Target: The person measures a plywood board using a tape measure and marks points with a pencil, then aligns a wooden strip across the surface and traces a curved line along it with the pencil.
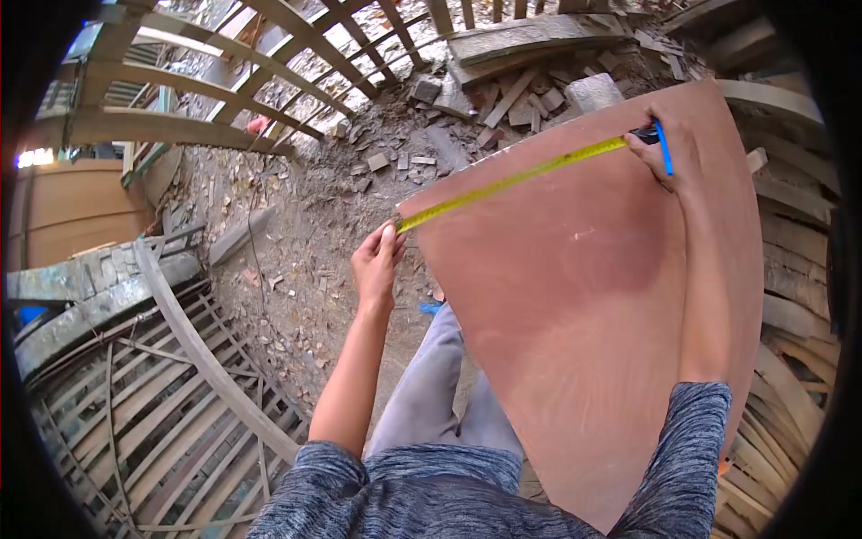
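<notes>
From where I stand, the tape measure's blade (512, 181), a flat yellow strip with dark markings, spans the upper part of a smooth, reddish-brown board (575, 359), just inside its far edge. The left hand (375, 259) pinches the blade's end between thumb and fingers at the board's left corner. The right hand (678, 153) is closed around the dark tape case (645, 135), above the board; a slim blue item (664, 146) shows at its fingers. The board has 1 curved side at right, 1 straight side at left, and a faint grain with a darker patch. Beyond it lie broken blocks (525, 108) on rough, littered ground (296, 260). At lower left stands a slatted wooden frame (166, 422) with a curved, weathered rail (202, 346).
</notes>
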Tool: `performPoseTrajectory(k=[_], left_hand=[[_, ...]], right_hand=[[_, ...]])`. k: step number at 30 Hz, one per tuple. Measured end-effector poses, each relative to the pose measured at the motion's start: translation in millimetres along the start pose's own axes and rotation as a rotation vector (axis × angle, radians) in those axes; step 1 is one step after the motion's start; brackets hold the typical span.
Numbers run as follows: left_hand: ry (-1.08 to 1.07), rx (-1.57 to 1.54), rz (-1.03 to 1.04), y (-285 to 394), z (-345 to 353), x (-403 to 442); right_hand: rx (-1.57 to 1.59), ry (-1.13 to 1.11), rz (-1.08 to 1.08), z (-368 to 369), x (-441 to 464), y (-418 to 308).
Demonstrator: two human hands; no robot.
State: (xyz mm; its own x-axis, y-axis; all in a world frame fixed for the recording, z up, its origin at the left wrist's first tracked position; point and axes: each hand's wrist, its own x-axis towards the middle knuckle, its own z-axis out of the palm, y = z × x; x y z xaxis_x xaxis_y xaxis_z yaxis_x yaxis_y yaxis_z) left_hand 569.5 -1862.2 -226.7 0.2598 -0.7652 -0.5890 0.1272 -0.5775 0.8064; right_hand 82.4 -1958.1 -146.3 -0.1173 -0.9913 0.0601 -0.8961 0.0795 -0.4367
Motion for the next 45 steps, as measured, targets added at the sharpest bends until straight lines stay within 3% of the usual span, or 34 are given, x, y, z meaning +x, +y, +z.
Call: performPoseTrajectory(k=[7, 13, 17, 19, 23, 27, 30, 35, 39, 42, 45], left_hand=[[-0.015, 0.068, 0.074, -2, 21, 16], [0.112, -0.311, -0.036, -13, 27, 6], [0.145, -0.116, 0.116, -22, 33, 2], [0.173, 0.061, 0.243, -28, 34, 6], [0.177, 0.004, 0.236, -24, 39, 2], [0.247, 0.108, 0.392, -16, 56, -14], [0.248, 0.364, 0.772, 19, 104, -30], [-0.254, 0.469, 1.016, 64, 239, 10], [-0.627, 0.608, 1.043, 74, 349, 60], [-0.882, 1.023, 1.026, 92, 394, 79], [-0.922, 1.077, 1.099, 95, 415, 94]], right_hand=[[0.018, 0.006, -0.084, 6, 22, 30], [0.054, 0.005, -0.081, 19, 34, 36], [0.090, 0.002, 0.010, 29, 38, 38], [0.274, -0.021, 0.080, 33, 35, 40], [0.043, -0.066, 0.030, 19, 41, 36], [0.030, 0.004, -0.111, 27, 46, 47], [0.051, 0.063, -0.151, 32, 47, 52], [0.047, 0.063, -0.123, 30, 49, 53], [0.057, 0.073, -0.090, 29, 49, 56], [0.040, 0.074, -0.087, 30, 51, 59], [0.037, 0.073, -0.089, 32, 52, 65]])
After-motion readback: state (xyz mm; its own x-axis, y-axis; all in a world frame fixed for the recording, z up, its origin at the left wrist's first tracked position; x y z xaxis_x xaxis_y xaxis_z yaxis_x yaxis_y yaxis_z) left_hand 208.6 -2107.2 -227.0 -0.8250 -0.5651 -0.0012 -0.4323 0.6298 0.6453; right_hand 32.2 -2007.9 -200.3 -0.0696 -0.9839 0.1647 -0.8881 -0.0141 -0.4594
